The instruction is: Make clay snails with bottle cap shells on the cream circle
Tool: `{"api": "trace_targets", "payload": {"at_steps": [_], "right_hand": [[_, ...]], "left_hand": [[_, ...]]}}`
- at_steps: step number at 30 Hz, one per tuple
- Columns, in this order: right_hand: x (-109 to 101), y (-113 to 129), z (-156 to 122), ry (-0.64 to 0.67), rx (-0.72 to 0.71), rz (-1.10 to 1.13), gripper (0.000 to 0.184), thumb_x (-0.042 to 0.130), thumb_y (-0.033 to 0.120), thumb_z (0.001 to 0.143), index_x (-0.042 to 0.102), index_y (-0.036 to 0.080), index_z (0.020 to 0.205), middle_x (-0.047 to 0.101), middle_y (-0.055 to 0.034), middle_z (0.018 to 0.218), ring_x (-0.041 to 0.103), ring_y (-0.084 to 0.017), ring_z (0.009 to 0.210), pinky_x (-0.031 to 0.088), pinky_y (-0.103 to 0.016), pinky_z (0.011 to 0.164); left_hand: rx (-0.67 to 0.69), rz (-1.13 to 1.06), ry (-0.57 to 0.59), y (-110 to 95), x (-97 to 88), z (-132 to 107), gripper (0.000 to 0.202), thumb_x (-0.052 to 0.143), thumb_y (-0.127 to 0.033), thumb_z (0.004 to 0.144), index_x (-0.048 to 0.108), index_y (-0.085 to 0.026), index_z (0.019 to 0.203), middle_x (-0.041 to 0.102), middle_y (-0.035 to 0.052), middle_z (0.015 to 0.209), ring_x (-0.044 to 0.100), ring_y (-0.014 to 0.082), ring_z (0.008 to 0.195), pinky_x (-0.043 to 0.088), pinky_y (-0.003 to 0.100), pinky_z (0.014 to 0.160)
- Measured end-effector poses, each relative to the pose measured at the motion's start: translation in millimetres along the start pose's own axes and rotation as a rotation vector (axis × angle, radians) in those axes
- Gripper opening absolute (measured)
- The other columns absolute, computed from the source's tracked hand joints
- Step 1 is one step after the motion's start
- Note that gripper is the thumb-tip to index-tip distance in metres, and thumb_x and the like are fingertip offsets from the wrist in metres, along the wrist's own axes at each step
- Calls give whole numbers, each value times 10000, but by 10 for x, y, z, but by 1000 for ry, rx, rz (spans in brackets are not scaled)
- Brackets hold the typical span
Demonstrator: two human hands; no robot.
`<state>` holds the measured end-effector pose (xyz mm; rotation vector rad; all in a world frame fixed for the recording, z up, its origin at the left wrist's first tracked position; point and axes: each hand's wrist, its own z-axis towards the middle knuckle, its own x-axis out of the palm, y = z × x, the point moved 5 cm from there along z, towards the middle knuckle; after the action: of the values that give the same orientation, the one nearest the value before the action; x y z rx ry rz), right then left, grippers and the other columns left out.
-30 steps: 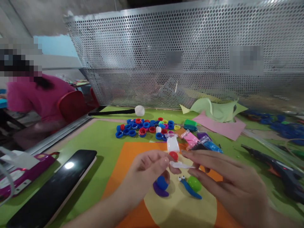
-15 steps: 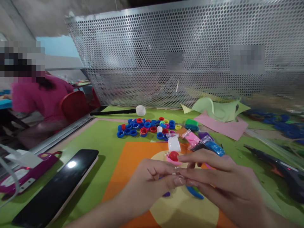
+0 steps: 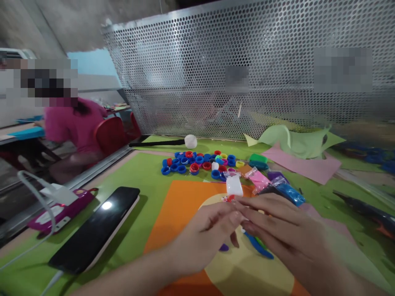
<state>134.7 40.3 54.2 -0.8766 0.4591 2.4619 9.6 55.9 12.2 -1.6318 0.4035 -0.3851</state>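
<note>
My left hand point(image 3: 210, 230) is closed, its thumb and forefinger pinched together over the sheet. From the other side my right hand point(image 3: 286, 226) brings its fingertips against them, fingers long and pressed close. Whatever small thing lies between the fingertips is hidden. Beneath both hands is an orange sheet point(image 3: 166, 218) bearing a pale yellow round point(image 3: 249, 271). On the round I see a blue strip of modelling clay point(image 3: 259, 246) with green beside it, and a purple piece point(image 3: 224, 247). A red and white bit point(image 3: 228, 198) shows just above my fingers, mostly covered.
Bottle caps point(image 3: 194, 167) in several colours lie behind the sheet, near clay packets point(image 3: 234, 186). A phone point(image 3: 95, 230) and a purple power strip point(image 3: 64, 211) are at left, a glue gun point(image 3: 367, 209) at right. A perforated metal panel point(image 3: 197, 82) stands behind; a person point(image 3: 74, 127) sits beyond.
The view has shifted so the scene sits further right. My right fingers have closed over my left fingertips, covering the red ball and the small white bit seen there before.
</note>
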Motion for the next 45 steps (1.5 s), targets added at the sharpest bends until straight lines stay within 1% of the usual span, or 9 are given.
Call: {"api": "trace_targets", "payload": {"at_steps": [6,11,14,17,21,25,31,38,45], "right_hand": [[-43,66,-18,25,-178,-269,372,322,103,900,678,209,868,709,22,908,660,-165,723,527,-297,591],[-108,-14,13,-5,20,-119,252,416,195,897,662,226,852,702,0,880,650,-141,770,532,-261,680],[-110,-24,7,-41,105,-52,138,510,207,847,639,233,806,692,8,826,638,-138,749,522,-261,681],[-78,-45,14,-34,188,73,73,587,203,796,620,229,736,674,19,762,630,-112,690,516,-210,616],[36,-104,26,43,313,307,167,624,180,758,591,214,599,650,34,676,618,-96,636,514,-171,575],[104,-142,-12,13,334,402,140,602,217,793,638,220,657,663,23,656,618,-120,650,524,-225,619],[122,-152,-82,57,284,151,75,612,255,797,640,220,736,678,-2,752,618,-176,750,496,-335,697],[146,-189,-70,86,482,329,90,625,187,746,638,238,672,668,40,706,623,-116,663,509,-211,612],[180,-203,-65,162,533,334,146,549,188,783,622,236,666,657,26,703,618,-130,663,499,-217,585]], "left_hand": [[4,-38,42,17,18,-10,444,579,-598,707,598,-159,766,425,-38,606,429,85,555,435,238,595],[119,86,22,-47,-3,-13,314,552,-478,780,608,-171,816,512,-8,700,481,99,575,479,246,562],[342,362,-194,-137,-94,-37,237,688,-328,710,563,-168,832,598,18,798,549,123,645,495,251,584],[734,766,-403,-282,-102,-153,279,729,-263,696,535,-160,866,629,48,847,594,165,776,518,289,680],[1083,1046,-339,-316,14,-251,184,636,-198,794,577,-131,955,673,72,862,623,172,810,537,314,750],[1092,1055,-319,-308,10,-236,108,597,-162,818,609,-115,915,690,55,777,635,149,734,552,289,736],[965,1110,-256,-259,-13,-181,132,518,-108,846,639,-85,895,694,93,809,628,179,755,552,337,738],[1032,1130,-276,-290,-12,-210,117,520,-92,838,633,-101,811,691,69,767,623,163,707,553,305,681],[945,1159,-279,-270,13,-174,156,529,-192,859,628,-106,774,687,60,733,626,157,663,550,288,630]]}}
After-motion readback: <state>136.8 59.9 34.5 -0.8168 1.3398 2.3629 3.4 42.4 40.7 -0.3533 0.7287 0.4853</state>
